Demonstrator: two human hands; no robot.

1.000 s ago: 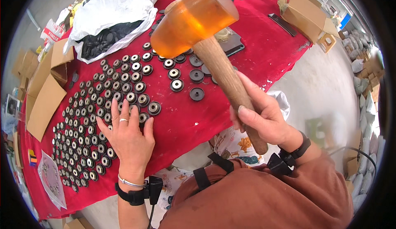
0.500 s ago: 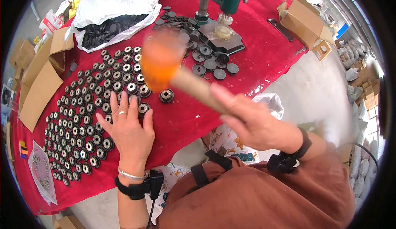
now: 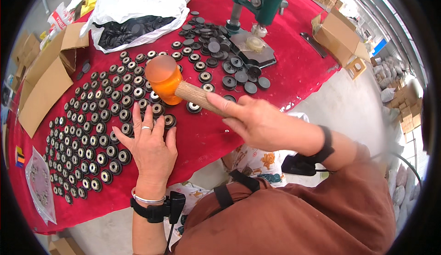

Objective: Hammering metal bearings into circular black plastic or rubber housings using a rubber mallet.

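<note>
A mallet with an orange head (image 3: pixel 166 86) and a wooden handle is gripped in my right hand (image 3: pixel 264 124), fingers wrapped round the handle. Its head hangs over a wide array of black round wheels with metal bearing centres (image 3: pixel 94 141), hiding some of them. Whether it touches one, I cannot tell. My left hand (image 3: pixel 150 149) lies palm down with fingers spread, its fingertips resting at wheels just nearer than the mallet head.
A green press (image 3: pixel 257 0) stands at the back, loose black discs (image 3: pixel 241 77) beside its base. At the far left are a white sack (image 3: pixel 133 2) of black parts and an open cardboard box (image 3: pixel 43 96). A clear bag (image 3: pixel 40 184) lies at the near left.
The mallet, blurred in motion before, has swung lower and left and now looks sharp. My left hand stays spread among the wheels. The whole view has shifted slightly.
</note>
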